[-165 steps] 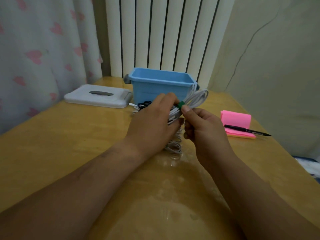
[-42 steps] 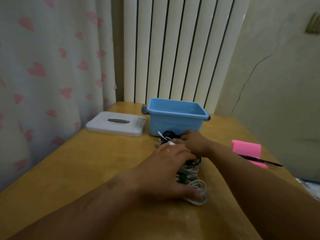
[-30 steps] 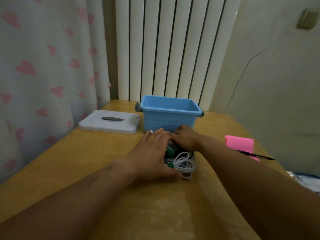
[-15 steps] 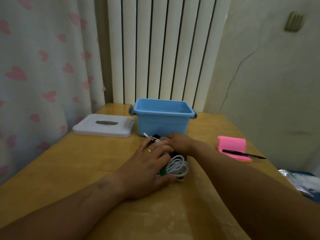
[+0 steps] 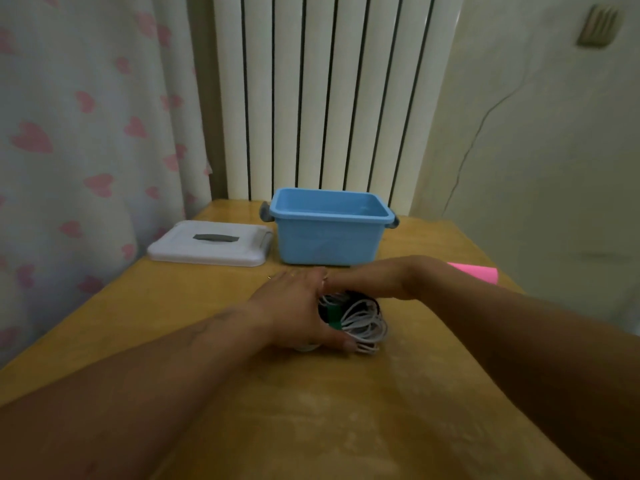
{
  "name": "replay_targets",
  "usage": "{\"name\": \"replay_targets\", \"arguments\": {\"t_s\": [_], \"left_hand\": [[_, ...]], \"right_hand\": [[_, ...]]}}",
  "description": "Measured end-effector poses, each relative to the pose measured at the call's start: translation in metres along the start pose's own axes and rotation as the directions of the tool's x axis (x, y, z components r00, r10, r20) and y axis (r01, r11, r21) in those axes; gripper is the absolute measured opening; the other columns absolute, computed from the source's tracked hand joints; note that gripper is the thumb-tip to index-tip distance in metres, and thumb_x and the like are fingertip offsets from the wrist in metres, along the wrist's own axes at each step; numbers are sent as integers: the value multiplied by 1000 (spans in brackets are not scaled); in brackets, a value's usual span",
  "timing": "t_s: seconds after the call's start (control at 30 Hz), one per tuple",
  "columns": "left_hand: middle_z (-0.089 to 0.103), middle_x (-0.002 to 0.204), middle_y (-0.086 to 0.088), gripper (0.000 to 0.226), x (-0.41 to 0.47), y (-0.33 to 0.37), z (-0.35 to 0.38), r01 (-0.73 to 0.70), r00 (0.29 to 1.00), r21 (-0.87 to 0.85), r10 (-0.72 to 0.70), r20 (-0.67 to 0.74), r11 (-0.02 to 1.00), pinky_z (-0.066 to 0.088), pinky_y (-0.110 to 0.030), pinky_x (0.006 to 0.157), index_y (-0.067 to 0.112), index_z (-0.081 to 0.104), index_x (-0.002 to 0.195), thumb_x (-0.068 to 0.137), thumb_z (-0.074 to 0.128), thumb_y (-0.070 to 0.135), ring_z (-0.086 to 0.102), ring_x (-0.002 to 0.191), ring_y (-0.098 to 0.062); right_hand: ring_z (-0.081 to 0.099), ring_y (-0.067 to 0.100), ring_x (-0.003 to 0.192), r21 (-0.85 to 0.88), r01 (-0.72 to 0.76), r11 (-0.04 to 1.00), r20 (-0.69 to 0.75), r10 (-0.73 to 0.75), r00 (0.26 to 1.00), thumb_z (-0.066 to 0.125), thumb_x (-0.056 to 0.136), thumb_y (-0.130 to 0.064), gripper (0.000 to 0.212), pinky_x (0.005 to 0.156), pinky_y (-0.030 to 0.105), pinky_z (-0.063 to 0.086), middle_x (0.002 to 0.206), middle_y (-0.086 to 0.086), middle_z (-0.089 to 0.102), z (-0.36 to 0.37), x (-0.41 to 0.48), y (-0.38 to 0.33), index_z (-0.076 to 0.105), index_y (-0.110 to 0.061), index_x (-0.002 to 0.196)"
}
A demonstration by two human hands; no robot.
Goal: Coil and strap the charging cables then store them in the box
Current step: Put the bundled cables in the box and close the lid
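A pile of coiled cables lies on the wooden table in front of the blue box (image 5: 329, 233). Nearest me is a white coil (image 5: 365, 323) bound with a green strap (image 5: 334, 315). A black cable (image 5: 367, 298) lies behind it. My left hand (image 5: 294, 313) cups the pile from the left, with its thumb along the near side under the white coil. My right hand (image 5: 367, 278) curls over the far side of the pile on the black cable, and its fingertips meet my left fingers. The box stands open, and I see nothing inside it from here.
The box's white lid (image 5: 211, 242) lies flat to the left of the box. A pink notepad (image 5: 476, 271) sits at the right, partly behind my right forearm. A radiator and a curtain back the table, and a wall stands on the right.
The white coil was strapped in my hands, then laid on the table with the other cables. Both hands have closed in round the pile, and the right hand has swung over its far side.
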State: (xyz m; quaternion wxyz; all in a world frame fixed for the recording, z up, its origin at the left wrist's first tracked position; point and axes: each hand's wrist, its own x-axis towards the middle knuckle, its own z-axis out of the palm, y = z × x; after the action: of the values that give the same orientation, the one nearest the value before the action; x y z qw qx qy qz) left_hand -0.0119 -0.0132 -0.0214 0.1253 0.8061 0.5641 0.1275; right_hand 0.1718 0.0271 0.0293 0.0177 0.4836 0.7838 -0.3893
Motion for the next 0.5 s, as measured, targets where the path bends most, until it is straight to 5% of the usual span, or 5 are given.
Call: {"name": "replay_targets", "arguments": {"t_s": [0.07,0.2,0.37,0.5], "left_hand": [[59,131,18,115,4,0,-4,-5,998,56,1,63,998,56,-41,101,44,49,138,40,77,97,58,118,-12],[58,140,12,118,16,1,-26,-28,957,135,-13,289,990,54,-44,107,41,46,143,43,83,91,58,124,-16],[55,145,12,116,34,10,-51,-104,888,239,-18,460,966,49,-41,112,39,42,153,56,92,78,55,132,-18],[56,144,13,124,43,-3,-45,-60,869,122,-8,494,991,49,-45,116,39,35,154,51,98,70,57,134,-18]], "right_hand": [[58,19,133,-208,-49,977,158,83,984,77,90,-56,80,111,37,50,147,-3,57,-7,-7,-7,39,-32,157],[44,26,148,-584,-128,801,39,185,982,90,59,-74,137,118,47,42,166,-4,36,3,-8,-15,10,-43,165],[56,20,135,-484,-128,866,-62,112,992,97,51,-67,132,112,45,51,154,-9,50,13,-9,-3,27,-41,160],[63,13,120,-385,-97,918,-147,43,988,99,57,-60,112,104,37,55,140,-12,61,21,-15,2,42,-39,150]]}}
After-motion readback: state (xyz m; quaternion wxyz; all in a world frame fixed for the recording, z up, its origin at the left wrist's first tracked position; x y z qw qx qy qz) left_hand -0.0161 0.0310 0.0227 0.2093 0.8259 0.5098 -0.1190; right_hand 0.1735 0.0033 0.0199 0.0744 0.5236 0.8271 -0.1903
